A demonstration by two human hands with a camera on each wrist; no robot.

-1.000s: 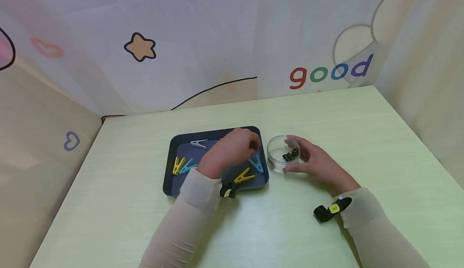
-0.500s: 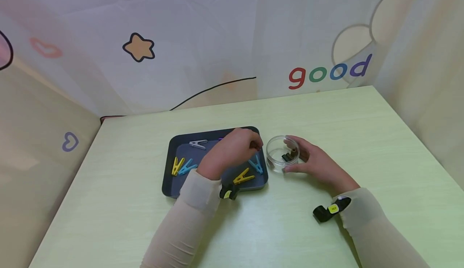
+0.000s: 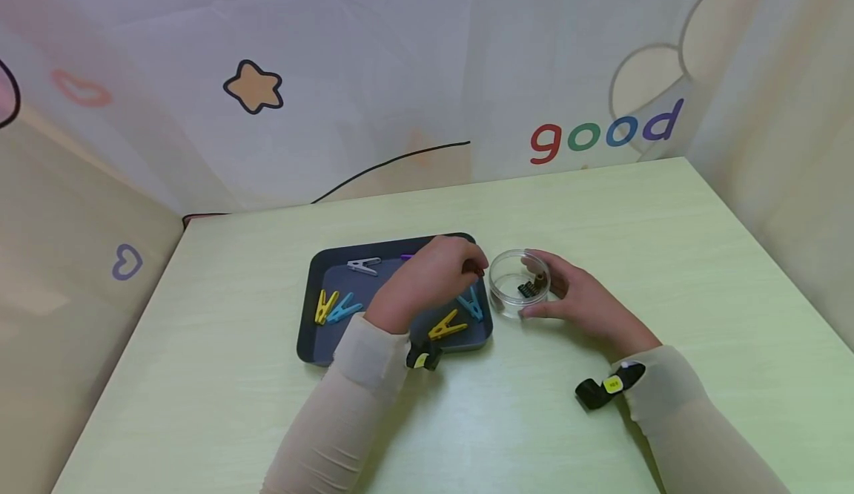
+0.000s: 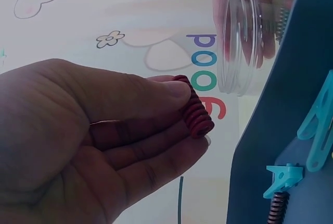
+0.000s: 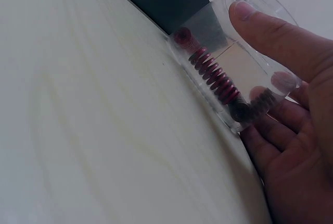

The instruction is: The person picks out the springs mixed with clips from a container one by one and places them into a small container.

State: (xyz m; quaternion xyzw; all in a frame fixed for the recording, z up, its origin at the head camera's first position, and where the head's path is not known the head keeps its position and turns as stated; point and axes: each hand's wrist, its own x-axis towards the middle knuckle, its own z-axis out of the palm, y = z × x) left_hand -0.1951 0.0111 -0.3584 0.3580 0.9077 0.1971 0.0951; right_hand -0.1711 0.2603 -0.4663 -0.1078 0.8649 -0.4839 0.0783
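Observation:
My left hand (image 3: 430, 275) is over the right side of the dark tray, near the jar. Between thumb and fingers it pinches a red coil spring (image 4: 197, 113), plain in the left wrist view. The right hand (image 3: 590, 301) grips a clear round jar (image 3: 500, 301) just right of the tray, thumb on one side and fingers on the other. Inside the jar are several coil springs; a red spring (image 5: 216, 77) and a dark spring (image 5: 261, 103) show through its wall in the right wrist view. The jar's top is uncovered.
The dark tray (image 3: 305, 331) holds several clothespins: yellow (image 3: 324, 307), light blue (image 3: 343, 308) and white (image 3: 363, 265) at left, another yellow clothespin (image 3: 447, 325) and light blue clothespin (image 3: 472, 303) at right. A dark coil spring (image 4: 277, 208) also lies there. Behind the table hangs a printed cloth (image 3: 373, 93).
The left hand has shifted slightly right toward the jar, still pinching the spring. My right hand and the jar stay in place.

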